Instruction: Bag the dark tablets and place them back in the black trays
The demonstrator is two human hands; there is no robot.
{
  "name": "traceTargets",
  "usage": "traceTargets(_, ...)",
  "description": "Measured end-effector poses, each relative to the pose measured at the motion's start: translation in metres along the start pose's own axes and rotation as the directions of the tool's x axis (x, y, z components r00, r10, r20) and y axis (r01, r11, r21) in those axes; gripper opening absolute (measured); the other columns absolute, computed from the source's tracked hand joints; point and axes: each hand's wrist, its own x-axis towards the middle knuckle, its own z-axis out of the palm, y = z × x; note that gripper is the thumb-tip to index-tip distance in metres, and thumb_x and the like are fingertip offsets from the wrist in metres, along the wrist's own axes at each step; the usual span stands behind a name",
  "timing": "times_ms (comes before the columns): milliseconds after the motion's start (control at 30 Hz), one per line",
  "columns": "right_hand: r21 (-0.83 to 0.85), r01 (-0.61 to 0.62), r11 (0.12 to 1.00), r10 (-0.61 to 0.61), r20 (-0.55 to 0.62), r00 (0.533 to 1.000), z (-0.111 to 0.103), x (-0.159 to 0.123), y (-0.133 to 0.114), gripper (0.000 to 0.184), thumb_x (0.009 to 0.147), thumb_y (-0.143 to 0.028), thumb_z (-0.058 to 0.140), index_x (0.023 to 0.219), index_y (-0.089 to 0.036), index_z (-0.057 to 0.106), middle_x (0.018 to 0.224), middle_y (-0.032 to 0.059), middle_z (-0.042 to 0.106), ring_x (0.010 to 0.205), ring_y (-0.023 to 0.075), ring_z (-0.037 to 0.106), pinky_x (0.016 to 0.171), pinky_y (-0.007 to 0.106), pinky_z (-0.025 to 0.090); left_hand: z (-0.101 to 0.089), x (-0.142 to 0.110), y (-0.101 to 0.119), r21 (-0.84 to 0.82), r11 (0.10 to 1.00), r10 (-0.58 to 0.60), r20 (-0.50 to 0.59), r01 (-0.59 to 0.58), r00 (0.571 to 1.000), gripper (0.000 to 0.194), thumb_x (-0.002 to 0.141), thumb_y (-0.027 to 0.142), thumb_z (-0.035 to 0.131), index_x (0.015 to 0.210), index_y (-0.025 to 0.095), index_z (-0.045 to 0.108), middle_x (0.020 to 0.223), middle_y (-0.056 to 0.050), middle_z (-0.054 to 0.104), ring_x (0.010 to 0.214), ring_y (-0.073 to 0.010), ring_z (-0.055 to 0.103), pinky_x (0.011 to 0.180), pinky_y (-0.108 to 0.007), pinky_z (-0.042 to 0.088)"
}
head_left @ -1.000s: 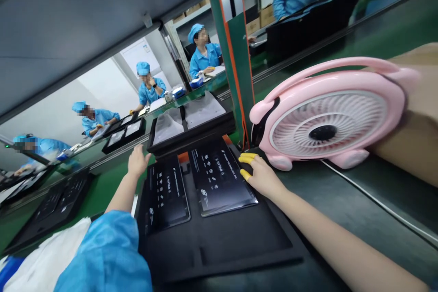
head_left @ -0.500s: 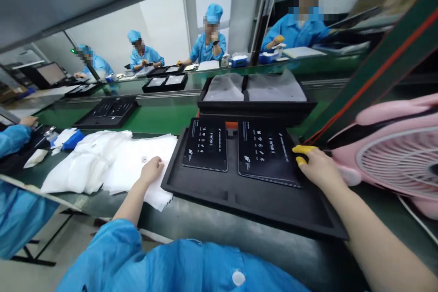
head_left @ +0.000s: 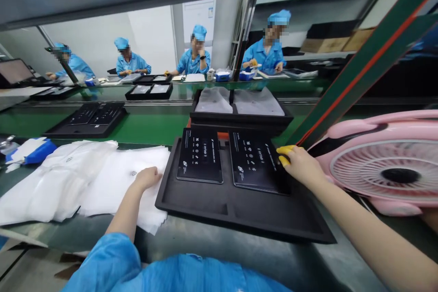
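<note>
A black foam tray [head_left: 239, 212] lies in front of me with two black printed panels in it, one on the left [head_left: 200, 162] and one on the right [head_left: 256, 168]. My right hand [head_left: 301, 166], with yellow finger cots on its fingertips, pinches the right edge of the right panel. My left hand [head_left: 147, 177] rests curled on a stack of white plastic bags [head_left: 102, 178] to the left of the tray. Whether it grips a bag is hidden.
A pink desk fan [head_left: 383, 164] stands at the right. Behind the tray sits a second black tray [head_left: 239, 116] holding grey pouches, and further trays [head_left: 89, 118] lie on the green belt. Several workers in blue sit across the line. A slanted green post [head_left: 356, 68] rises at the right.
My left hand moved from the far edge of the tray down onto the white bags. The view swung left and levelled. My right hand stayed at the right panel's edge.
</note>
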Motion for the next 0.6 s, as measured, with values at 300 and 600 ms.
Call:
traceTargets(300,-0.114,0.035,0.993,0.001,0.305,0.952,0.006,0.109,-0.039,0.051,0.078,-0.042,0.049,0.122,-0.017,0.051,0.123,0.013,0.05,0.111,0.0288,0.044,0.086,0.038,0.041,0.008,0.019,0.032,-0.087,0.985,-0.166,-0.25,0.148,0.954,0.034,0.085,0.041,0.031,0.096,0.016,0.051,0.096,-0.013,0.064,0.089,-0.0256,0.06,0.067,-0.031,0.041)
traceTargets(600,-0.079,-0.073,0.994,0.107,0.676,0.729,0.027,0.155,-0.028,0.045,0.08,-0.047,0.044,0.111,-0.017,0.059,0.109,0.0125,0.061,0.096,0.0267,0.057,0.075,0.034,0.042,0.021,0.031,0.022,-0.18,0.953,-0.292,-0.315,0.245,0.903,0.03,0.086,0.032,0.028,0.086,0.019,0.054,0.084,-0.012,0.066,0.081,-0.0265,0.061,0.063,-0.031,0.037)
